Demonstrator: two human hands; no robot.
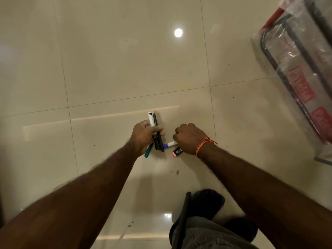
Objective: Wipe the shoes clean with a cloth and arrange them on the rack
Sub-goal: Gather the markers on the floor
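Left hand (143,136) clenched round bundle of markers (156,133), white and black barrels poking out beyond fingers, teal pen (148,150) trailing below palm. Right hand (187,138) curled, knuckles up, pinching blue-and-white marker (168,144) on floor (107,60); pink-capped marker (177,151) under wrist. Orange thread band (203,143) on right wrist. Plastic-wrapped metal rack (296,69) well beyond right hand. Shoes, cloth not seen.

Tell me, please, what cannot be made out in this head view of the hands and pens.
- Right hand: its curled fingers hide most of the blue-and-white marker.
- Left hand: the bundle of pens overlaps, so the count is unclear.
- Wrapped rack: cut off by the right edge, its red labels blurred.
- Shoes and cloth: none identifiable; the dark shape at the bottom is unclear.
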